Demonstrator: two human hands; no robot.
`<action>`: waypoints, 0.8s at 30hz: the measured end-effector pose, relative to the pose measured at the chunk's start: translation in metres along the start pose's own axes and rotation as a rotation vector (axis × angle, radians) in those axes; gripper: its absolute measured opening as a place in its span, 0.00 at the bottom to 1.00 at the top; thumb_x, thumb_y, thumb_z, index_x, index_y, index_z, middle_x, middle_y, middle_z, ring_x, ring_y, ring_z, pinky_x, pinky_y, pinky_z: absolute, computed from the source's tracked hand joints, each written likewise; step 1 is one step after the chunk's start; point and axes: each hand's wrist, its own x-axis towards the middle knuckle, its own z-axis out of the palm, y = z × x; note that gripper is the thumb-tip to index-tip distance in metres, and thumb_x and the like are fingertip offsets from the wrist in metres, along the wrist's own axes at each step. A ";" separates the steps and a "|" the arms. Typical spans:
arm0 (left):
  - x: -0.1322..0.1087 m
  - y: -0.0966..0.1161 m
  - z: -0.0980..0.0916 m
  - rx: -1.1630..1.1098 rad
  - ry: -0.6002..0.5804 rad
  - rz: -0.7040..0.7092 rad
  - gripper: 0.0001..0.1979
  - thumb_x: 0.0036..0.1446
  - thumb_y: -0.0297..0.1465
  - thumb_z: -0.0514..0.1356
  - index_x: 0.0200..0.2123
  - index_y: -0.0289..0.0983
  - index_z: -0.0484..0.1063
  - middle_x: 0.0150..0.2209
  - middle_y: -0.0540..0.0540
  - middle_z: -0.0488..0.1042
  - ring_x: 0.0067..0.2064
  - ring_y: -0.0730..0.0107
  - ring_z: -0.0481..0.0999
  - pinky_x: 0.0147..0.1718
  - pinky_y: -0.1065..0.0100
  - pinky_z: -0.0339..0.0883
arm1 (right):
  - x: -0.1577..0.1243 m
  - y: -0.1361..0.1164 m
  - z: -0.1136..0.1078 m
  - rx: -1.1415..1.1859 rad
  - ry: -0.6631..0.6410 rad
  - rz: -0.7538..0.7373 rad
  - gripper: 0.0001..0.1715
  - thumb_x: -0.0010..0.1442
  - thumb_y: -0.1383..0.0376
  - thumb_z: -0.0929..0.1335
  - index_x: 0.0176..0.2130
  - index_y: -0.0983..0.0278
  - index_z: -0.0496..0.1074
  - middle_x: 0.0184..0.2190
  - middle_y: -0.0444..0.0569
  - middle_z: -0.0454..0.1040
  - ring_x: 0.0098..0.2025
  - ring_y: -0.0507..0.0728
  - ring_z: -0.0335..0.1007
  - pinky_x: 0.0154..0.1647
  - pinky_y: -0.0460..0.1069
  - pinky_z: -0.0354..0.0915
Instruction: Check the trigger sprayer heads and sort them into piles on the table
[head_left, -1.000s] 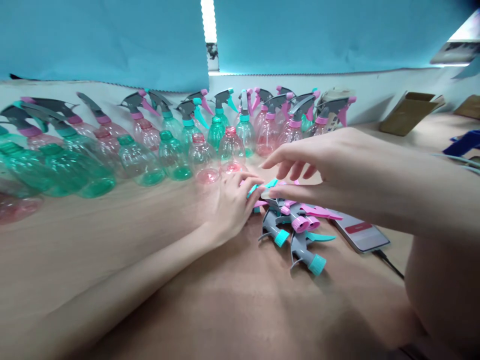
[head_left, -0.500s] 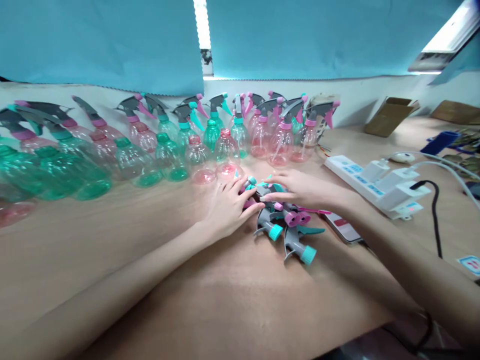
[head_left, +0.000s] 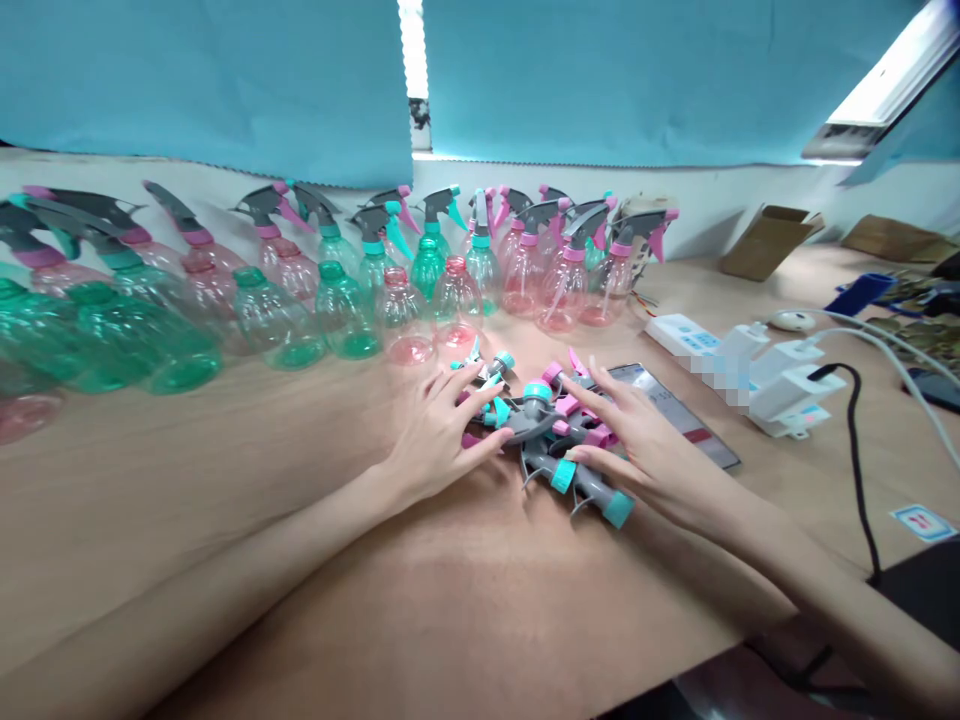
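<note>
A heap of loose grey spray trigger heads [head_left: 546, 425] with pink and teal caps lies on the wooden table [head_left: 300, 520]. My left hand [head_left: 439, 435] rests at the heap's left side, fingers spread and touching the heads. My right hand [head_left: 649, 445] lies at the heap's right side, fingers stretched out over the heads. Neither hand grips anything. Behind the heap stand several open pink and green plastic bottles [head_left: 405, 320]. Further back stand bottles with trigger heads fitted [head_left: 562, 270].
A phone [head_left: 675, 405] lies just right of my right hand. A white power strip [head_left: 750, 375] with plugs and a black cable [head_left: 855, 460] sits further right. Cardboard boxes [head_left: 765, 240] stand at the back right. A blue curtain hangs behind.
My right hand has drawn back from over the heap to its right side, uncovering the phone. Both hands have spread their fingers. The view has shifted slightly.
</note>
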 end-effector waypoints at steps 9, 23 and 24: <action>-0.002 0.000 0.007 -0.025 -0.047 -0.070 0.28 0.60 0.46 0.54 0.59 0.39 0.61 0.64 0.36 0.55 0.63 0.49 0.55 0.59 0.46 0.49 | 0.003 0.003 0.030 0.002 0.011 0.006 0.39 0.60 0.43 0.58 0.63 0.58 0.57 0.66 0.57 0.48 0.66 0.67 0.43 0.61 0.65 0.49; -0.007 0.006 -0.001 -0.085 0.092 -0.008 0.17 0.62 0.40 0.53 0.50 0.38 0.67 0.56 0.39 0.65 0.56 0.55 0.64 0.56 0.52 0.55 | -0.012 0.015 0.022 0.009 0.042 -0.046 0.45 0.55 0.42 0.64 0.64 0.59 0.52 0.67 0.58 0.44 0.68 0.68 0.35 0.63 0.65 0.46; -0.007 0.007 -0.001 -0.090 0.100 0.000 0.16 0.62 0.39 0.54 0.49 0.37 0.67 0.55 0.39 0.67 0.55 0.55 0.65 0.55 0.52 0.55 | -0.018 0.015 0.022 0.005 0.027 -0.067 0.49 0.52 0.41 0.66 0.64 0.59 0.52 0.67 0.57 0.44 0.68 0.68 0.35 0.63 0.65 0.46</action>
